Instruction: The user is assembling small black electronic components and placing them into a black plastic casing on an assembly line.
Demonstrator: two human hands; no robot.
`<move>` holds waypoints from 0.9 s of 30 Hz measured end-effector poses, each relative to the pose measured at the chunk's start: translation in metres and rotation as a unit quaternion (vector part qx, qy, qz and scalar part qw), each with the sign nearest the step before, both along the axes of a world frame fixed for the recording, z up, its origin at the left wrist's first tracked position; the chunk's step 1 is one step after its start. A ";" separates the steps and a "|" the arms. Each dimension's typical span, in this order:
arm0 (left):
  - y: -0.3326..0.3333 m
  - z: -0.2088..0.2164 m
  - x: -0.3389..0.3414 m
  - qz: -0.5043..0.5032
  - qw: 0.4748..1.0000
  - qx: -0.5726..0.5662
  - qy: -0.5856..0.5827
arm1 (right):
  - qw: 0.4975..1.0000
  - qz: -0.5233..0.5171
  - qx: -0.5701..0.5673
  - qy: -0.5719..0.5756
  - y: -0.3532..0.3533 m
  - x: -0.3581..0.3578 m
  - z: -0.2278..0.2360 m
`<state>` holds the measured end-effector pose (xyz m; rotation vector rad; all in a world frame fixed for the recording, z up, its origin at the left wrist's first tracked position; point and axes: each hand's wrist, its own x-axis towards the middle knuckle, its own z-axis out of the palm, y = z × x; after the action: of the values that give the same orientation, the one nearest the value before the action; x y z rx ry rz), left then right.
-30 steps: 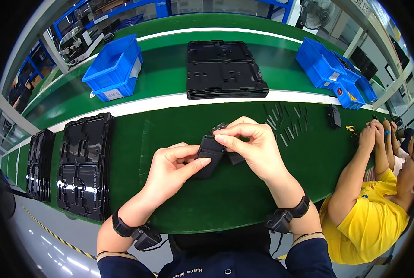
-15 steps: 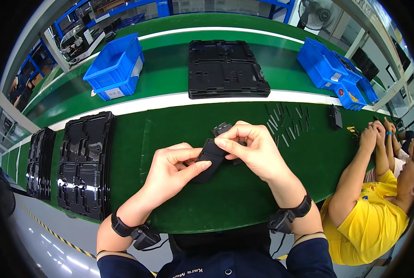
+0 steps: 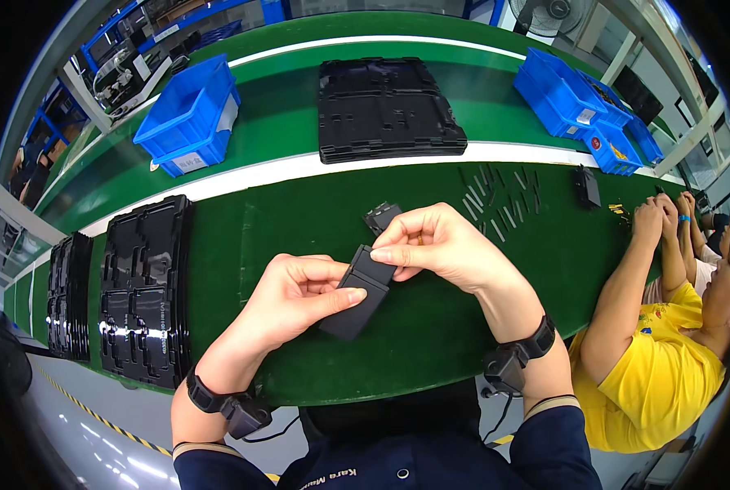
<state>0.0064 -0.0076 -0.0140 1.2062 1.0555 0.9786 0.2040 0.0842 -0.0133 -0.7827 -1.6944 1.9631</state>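
Green matting covers a long workbench [image 3: 299, 220] that curves across the fisheye view, with a white stripe running along it. At the middle, the person's left hand [image 3: 295, 298] grips a flat black rectangular part [image 3: 357, 294] from below, thumb laid across its face and fingers curled behind it. The right hand [image 3: 438, 245] pinches the part's upper end between thumb and fingertips; what lies under those fingertips is hidden. The part hovers just above the mat, near the front edge of the bench. A small dark piece [image 3: 381, 216] peeks out just behind the right hand, its shape hard to make out.

Both wrists wear dark straps. To the left lie stacks of black moulded trays [image 3: 140, 286], the farthest partly cut off by the picture's dark rim. Another black tray stack [image 3: 385, 110] sits beyond the white stripe. A blue bin [image 3: 189, 118] stands at the back left, more blue bins [image 3: 573, 102] at the back right. Thin dark strips [image 3: 495, 200] are scattered on the mat to the right. A co-worker in a yellow shirt [image 3: 651, 380] sits at the right edge, hands raised together, what they hold too small to tell.
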 end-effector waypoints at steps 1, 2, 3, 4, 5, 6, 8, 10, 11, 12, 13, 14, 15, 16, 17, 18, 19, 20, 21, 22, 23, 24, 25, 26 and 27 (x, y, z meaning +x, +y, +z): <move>0.000 0.001 -0.001 0.001 1.000 0.001 -0.001 | 0.999 -0.005 -0.006 0.039 -0.001 -0.002 -0.003; 0.001 0.002 -0.002 -0.001 1.000 0.007 0.003 | 0.999 -0.004 -0.005 0.038 -0.003 -0.004 -0.004; 0.001 0.002 -0.004 -0.002 1.000 0.014 0.007 | 0.998 -0.006 -0.007 0.056 -0.004 -0.005 -0.006; 0.002 0.002 -0.004 -0.001 1.000 0.015 0.007 | 0.997 -0.008 -0.009 0.073 -0.005 -0.006 -0.006; 0.003 0.002 -0.005 -0.010 1.000 0.013 0.005 | 0.998 -0.008 -0.009 0.066 -0.006 -0.005 -0.005; 0.003 0.003 -0.007 -0.017 1.000 0.009 0.005 | 0.998 -0.006 -0.010 0.067 -0.006 -0.006 -0.004; 0.003 0.006 -0.016 -0.036 0.999 -0.010 0.024 | 1.000 0.015 -0.013 -0.011 -0.008 -0.007 0.002; 0.003 0.009 -0.018 -0.056 0.997 -0.031 0.039 | 0.994 0.087 -0.005 -0.064 -0.007 -0.001 0.010; 0.001 0.011 -0.018 -0.071 0.995 -0.025 0.061 | 0.993 0.104 -0.017 -0.058 -0.005 0.000 0.009; 0.002 0.012 -0.017 -0.086 0.993 -0.019 0.082 | 0.993 0.105 -0.017 -0.059 -0.005 0.001 0.008; 0.002 0.012 -0.017 -0.085 0.993 -0.018 0.081 | 0.993 0.098 -0.015 -0.058 -0.005 0.001 0.007; 0.003 0.013 -0.017 -0.085 0.993 -0.021 0.081 | 0.994 0.092 -0.014 -0.058 -0.005 0.000 0.006; 0.002 0.013 -0.018 -0.085 0.993 -0.025 0.081 | 0.994 0.094 -0.014 -0.058 -0.005 -0.001 0.005; 0.002 0.012 -0.019 -0.083 0.993 -0.026 0.080 | 0.995 0.085 -0.020 -0.054 -0.004 -0.002 0.004; 0.002 0.011 -0.020 -0.083 0.991 -0.011 0.100 | 0.995 0.077 -0.027 -0.049 -0.004 -0.004 0.003; 0.002 0.010 -0.019 -0.083 0.989 0.004 0.119 | 0.995 0.078 -0.027 -0.051 -0.005 -0.004 0.003; 0.003 0.011 -0.018 -0.083 0.990 0.004 0.118 | 0.996 0.064 -0.026 -0.050 -0.006 -0.005 0.002; 0.003 0.013 -0.016 -0.082 0.988 0.003 0.134 | 0.997 0.049 -0.025 -0.050 -0.006 -0.005 0.002; 0.002 0.014 -0.017 -0.079 0.985 0.000 0.153 | 0.997 0.052 -0.025 -0.049 -0.007 -0.007 0.000; 0.002 0.012 -0.019 -0.077 0.985 -0.001 0.153 | 0.997 0.053 -0.032 -0.049 -0.007 -0.009 -0.002; 0.002 0.007 -0.022 -0.079 0.984 0.014 0.159 | 0.997 0.053 -0.039 -0.048 -0.007 -0.010 -0.004; 0.003 0.004 -0.023 -0.083 0.983 0.031 0.164 | 0.997 0.053 -0.037 -0.049 -0.008 -0.011 -0.006; 0.003 0.004 -0.023 -0.083 0.983 0.033 0.163 | 0.997 0.059 -0.032 -0.040 -0.010 -0.012 -0.009; 0.003 0.004 -0.022 -0.086 0.985 0.016 0.148 | 0.997 0.066 -0.028 -0.031 -0.011 -0.013 -0.011; 0.002 0.004 -0.022 -0.087 0.987 -0.004 0.134 | 0.994 0.097 -0.037 -0.027 -0.010 -0.014 -0.013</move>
<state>-0.0159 -0.0057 -0.0103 1.4255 1.1392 0.6895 0.1902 0.0739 -0.0260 -0.7258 -1.7973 2.1636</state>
